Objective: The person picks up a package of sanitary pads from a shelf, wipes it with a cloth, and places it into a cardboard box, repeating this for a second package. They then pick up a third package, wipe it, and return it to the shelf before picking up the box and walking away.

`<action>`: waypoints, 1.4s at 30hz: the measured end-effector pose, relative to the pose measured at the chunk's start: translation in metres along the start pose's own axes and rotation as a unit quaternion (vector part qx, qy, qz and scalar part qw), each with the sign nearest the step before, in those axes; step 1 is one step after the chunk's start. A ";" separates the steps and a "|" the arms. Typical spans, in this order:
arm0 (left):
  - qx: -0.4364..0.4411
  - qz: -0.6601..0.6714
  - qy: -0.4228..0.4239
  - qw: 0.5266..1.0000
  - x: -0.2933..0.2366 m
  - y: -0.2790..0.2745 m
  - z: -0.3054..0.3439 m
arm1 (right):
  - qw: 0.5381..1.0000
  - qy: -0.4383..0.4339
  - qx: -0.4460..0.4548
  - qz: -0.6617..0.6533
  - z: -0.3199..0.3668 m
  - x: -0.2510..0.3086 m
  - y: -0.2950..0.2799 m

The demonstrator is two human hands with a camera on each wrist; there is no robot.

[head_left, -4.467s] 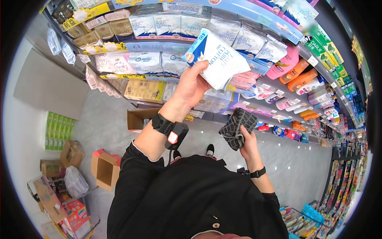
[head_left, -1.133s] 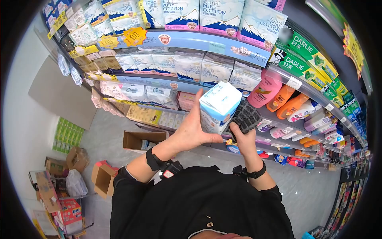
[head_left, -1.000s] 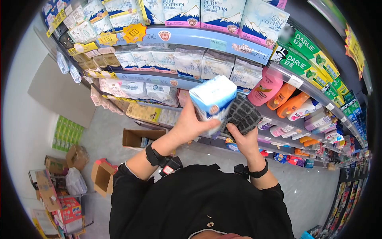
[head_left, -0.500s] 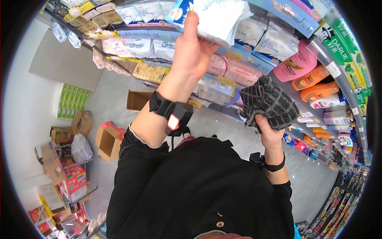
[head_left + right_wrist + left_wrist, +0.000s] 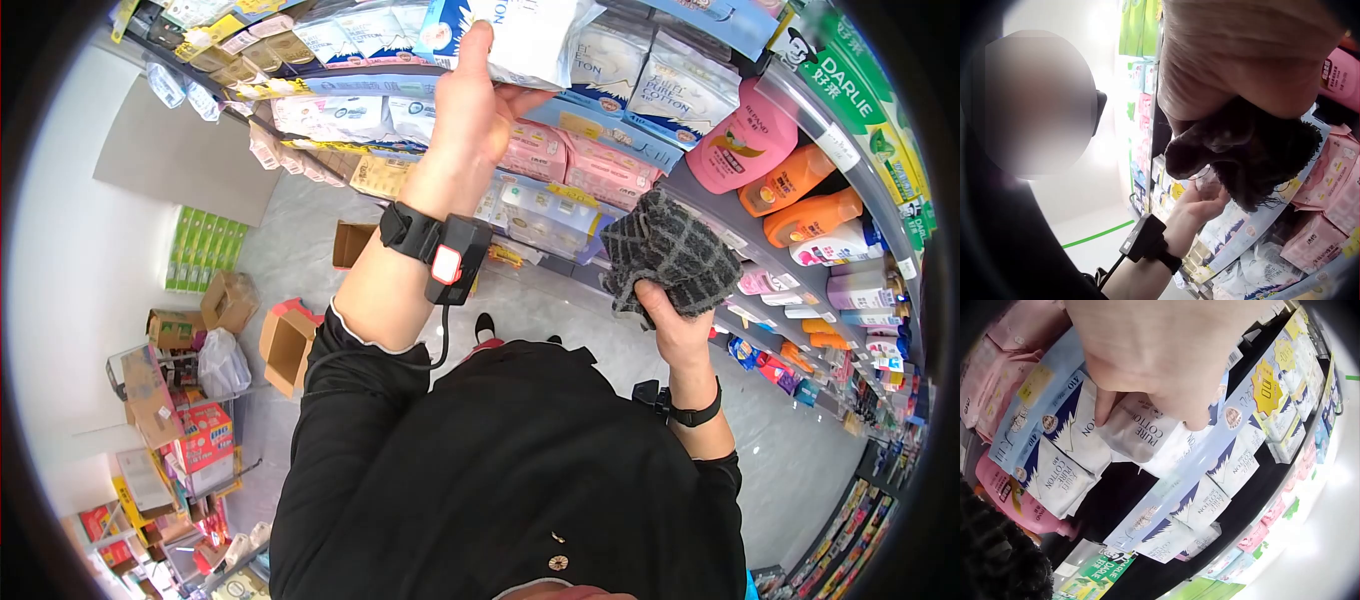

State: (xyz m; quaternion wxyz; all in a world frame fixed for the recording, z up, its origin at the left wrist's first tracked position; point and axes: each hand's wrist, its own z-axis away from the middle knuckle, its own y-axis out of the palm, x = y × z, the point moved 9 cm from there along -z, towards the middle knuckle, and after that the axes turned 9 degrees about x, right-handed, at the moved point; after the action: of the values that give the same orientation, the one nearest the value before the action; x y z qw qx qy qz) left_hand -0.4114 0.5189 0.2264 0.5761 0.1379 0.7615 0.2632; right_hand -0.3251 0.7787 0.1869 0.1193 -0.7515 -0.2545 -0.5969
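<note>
My left hand [image 5: 470,115] reaches up to the shelf and grips a white and blue "Pure Cotton" sanitary pad pack [image 5: 530,45], thumb on one face. In the left wrist view the fingers curl over the same pack [image 5: 1138,431], which sits in a row of like packs. Lower down to the right, my right hand [image 5: 682,335] holds a bunched dark grey checked cloth [image 5: 672,250], with the thumb pressed on it. The cloth is apart from the pack. Seen from the right wrist, the cloth [image 5: 1254,150] hangs dark below the palm.
A pink bottle [image 5: 745,140] and orange bottles [image 5: 790,180] stand right of the packs. Green Darlie toothpaste boxes [image 5: 860,80] lie above them. Pink packs [image 5: 610,170] fill a lower shelf. An opened cardboard box [image 5: 290,345] and a loaded cart [image 5: 190,430] stand on the left.
About a second ago the pack and cloth were together before my chest. My left hand has since lifted the pack to the shelf; my right hand has moved right with the cloth.
</note>
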 end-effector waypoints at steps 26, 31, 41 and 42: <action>-0.026 -0.224 -0.130 0.966 -0.015 0.000 -0.037 | 0.997 0.075 -0.020 0.006 0.025 -0.031 -0.049; -0.181 -0.473 0.218 0.834 -0.060 -0.023 0.004 | 0.995 0.075 -0.063 0.024 0.028 -0.039 -0.059; 0.044 -0.741 0.257 0.619 -0.051 0.034 0.003 | 0.990 0.093 -0.006 0.104 0.013 -0.047 -0.036; 0.036 -0.745 0.254 0.616 -0.053 0.032 0.001 | 0.990 0.095 -0.009 0.104 0.014 -0.048 -0.036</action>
State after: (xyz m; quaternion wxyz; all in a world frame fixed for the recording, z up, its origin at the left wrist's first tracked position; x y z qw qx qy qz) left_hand -0.3972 0.5185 0.2871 0.3528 -0.5280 0.7276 -0.2594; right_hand -0.3400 0.8036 0.1326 0.1973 -0.7147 -0.1569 -0.6524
